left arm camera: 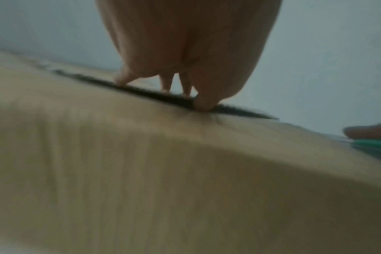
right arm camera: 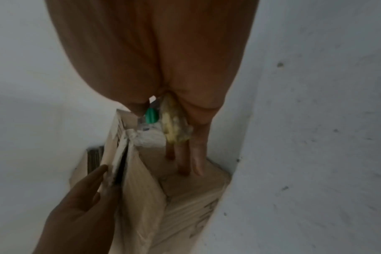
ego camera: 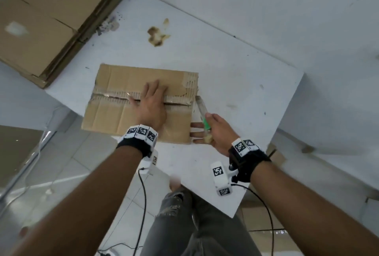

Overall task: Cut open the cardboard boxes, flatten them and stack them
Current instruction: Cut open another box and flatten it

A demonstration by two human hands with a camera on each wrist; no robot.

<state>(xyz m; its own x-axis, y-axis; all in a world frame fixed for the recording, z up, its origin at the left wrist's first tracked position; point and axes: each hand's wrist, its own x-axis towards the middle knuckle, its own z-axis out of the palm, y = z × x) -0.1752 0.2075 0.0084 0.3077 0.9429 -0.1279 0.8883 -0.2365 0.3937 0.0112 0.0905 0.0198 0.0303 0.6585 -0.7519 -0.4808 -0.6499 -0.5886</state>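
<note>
A brown cardboard box (ego camera: 114, 116) lies on the white table (ego camera: 235, 71), its top seam split open along the middle. My left hand (ego camera: 151, 99) lies flat on the top and its fingertips (left arm camera: 203, 104) touch the dark slit of the box (left arm camera: 141, 171). At the box's right end, my right hand (ego camera: 213, 130) pinches a green-handled cutter (ego camera: 205, 124) with its blade pointing away from me. The other fingers lie straight against the side of the box (right arm camera: 185, 197). The right wrist view shows the cutter (right arm camera: 151, 116) and a yellowish lump (right arm camera: 174, 127) on the fingers.
A stack of flattened cardboard (ego camera: 45, 19) sits at the far left corner by the wall. A brown stain (ego camera: 158, 36) marks the table behind the box. The table's front corner ends near my leg (ego camera: 194, 225), and cables hang from both wrists.
</note>
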